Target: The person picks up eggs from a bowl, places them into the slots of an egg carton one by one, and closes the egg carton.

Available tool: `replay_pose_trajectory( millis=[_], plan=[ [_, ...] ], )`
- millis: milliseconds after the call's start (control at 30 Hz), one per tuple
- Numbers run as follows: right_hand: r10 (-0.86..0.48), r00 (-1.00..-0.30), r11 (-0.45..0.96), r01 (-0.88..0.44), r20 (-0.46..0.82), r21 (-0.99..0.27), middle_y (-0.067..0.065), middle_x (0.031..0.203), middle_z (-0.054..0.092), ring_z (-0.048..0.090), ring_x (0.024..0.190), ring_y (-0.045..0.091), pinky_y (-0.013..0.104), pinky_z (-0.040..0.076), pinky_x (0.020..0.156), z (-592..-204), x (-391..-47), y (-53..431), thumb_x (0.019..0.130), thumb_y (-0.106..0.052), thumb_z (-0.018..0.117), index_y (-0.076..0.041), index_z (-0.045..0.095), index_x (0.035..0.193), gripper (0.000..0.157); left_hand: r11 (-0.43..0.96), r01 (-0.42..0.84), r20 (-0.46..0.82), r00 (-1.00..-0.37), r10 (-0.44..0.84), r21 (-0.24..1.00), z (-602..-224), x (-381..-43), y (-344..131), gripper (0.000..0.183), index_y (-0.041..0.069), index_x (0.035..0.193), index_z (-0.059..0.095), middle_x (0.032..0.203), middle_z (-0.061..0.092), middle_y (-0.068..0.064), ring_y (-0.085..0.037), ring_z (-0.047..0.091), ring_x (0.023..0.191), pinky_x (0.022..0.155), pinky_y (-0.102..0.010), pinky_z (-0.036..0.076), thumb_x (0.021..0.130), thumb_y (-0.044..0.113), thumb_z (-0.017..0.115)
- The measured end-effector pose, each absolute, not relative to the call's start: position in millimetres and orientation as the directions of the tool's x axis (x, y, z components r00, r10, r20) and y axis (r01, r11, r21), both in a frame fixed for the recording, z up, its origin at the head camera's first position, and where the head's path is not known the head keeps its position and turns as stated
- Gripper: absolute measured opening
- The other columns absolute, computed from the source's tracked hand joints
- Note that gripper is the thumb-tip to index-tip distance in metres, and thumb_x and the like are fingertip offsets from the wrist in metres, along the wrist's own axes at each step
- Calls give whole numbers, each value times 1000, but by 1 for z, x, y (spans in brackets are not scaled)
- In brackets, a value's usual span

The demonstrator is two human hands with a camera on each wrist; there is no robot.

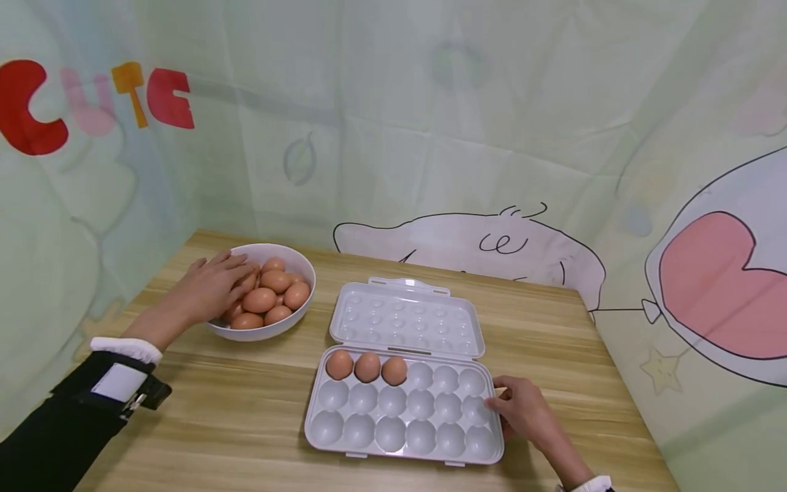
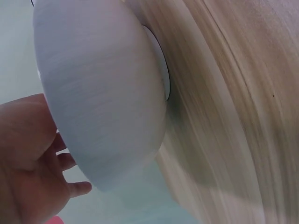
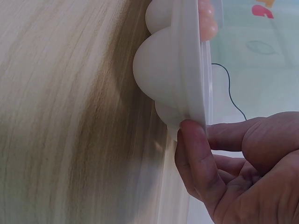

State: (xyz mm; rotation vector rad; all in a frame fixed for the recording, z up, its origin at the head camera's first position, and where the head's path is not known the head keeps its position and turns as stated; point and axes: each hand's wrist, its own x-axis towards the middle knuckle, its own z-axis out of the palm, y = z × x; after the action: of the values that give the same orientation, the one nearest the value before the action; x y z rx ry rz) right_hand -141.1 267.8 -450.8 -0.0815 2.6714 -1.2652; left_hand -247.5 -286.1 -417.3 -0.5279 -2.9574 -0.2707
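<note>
A white bowl [image 1: 258, 334] of brown eggs [image 1: 259, 300] stands at the back left of the table. Over its left side reaches my left hand [image 1: 212, 290], fingers extended onto the eggs there. In the left wrist view the bowl's wall [image 2: 103, 93] hides part of that hand [image 2: 32, 163], so fingertip contact is unclear. A light grey plastic egg box [image 1: 406, 410] lies with its lid [image 1: 406, 320] folded back. Three eggs [image 1: 367, 367] fill the left half of its back row. My right hand [image 1: 525, 413] pinches the box's right rim between thumb and fingers [image 3: 198, 158].
The wood-grain table [image 1: 246, 389] carries the bowl and the box, with a gap between them. A printed fabric backdrop [image 1: 393, 137] rises behind the table and along both sides. A dark device [image 1: 147, 395] is strapped on the left wrist.
</note>
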Motion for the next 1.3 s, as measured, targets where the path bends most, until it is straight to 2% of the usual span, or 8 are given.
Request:
replay_pose_trajectory(
  millis=[133,400,667,800,933,1100,1200,1300],
  plan=[
    [-119,-981,641,40,-150,-766,12,77,71,65,50,25,45,55,46,-450,-140,269,88,6,72,15,62,120,35,917,373,128,-926,356,143,-418,-250,-284,45,-3,144,54,144,52,-30,-61,28,141,106,-81,19,104,16,58],
    [-118,-982,640,36,-145,-767,12,77,71,64,49,24,44,55,45,-451,-138,273,89,5,72,15,62,120,35,899,413,150,-907,393,143,-418,-257,-278,36,-1,133,57,133,57,-33,-62,32,138,105,-81,20,99,8,63],
    [-121,-983,632,34,-141,-774,12,76,71,63,47,24,44,54,44,-453,-135,277,88,5,71,16,62,120,35,851,517,307,-828,470,93,-427,-260,-273,33,-10,126,57,124,54,-32,-51,47,123,102,-71,34,93,-6,60],
    [-108,-983,636,44,-146,-771,12,76,70,62,47,24,45,54,44,-451,-135,278,88,6,71,16,61,121,36,829,524,381,-819,429,193,-425,-260,-270,40,-12,130,50,125,47,-34,-51,47,118,98,-68,41,91,-12,57],
    [-110,-982,637,47,-152,-769,13,77,71,64,49,23,44,55,44,-450,-137,276,88,6,71,16,61,121,36,800,519,445,-818,364,301,-413,-255,-265,45,-12,131,49,125,41,-36,-52,45,114,92,-67,43,87,-16,60],
    [-137,-980,637,24,-144,-771,13,77,71,64,49,23,44,55,45,-451,-143,272,89,4,72,16,61,121,36,775,433,361,-889,283,460,-386,-240,-241,45,-10,134,49,132,33,-37,-54,42,117,93,-66,42,92,-4,65],
    [-123,-983,648,25,-136,-761,13,76,71,63,47,24,45,54,44,-451,-144,270,88,5,73,15,62,120,35,737,432,300,-900,316,519,-371,-230,-217,46,-9,138,46,137,36,-34,-50,45,122,99,-62,40,97,4,63],
    [-110,-984,656,35,-141,-754,13,76,71,63,47,24,43,54,44,-451,-143,268,88,5,73,15,62,121,36,676,535,323,-845,426,507,-367,-222,-190,43,-5,139,47,137,46,-26,-40,49,124,103,-54,41,99,1,62]
  ],
)
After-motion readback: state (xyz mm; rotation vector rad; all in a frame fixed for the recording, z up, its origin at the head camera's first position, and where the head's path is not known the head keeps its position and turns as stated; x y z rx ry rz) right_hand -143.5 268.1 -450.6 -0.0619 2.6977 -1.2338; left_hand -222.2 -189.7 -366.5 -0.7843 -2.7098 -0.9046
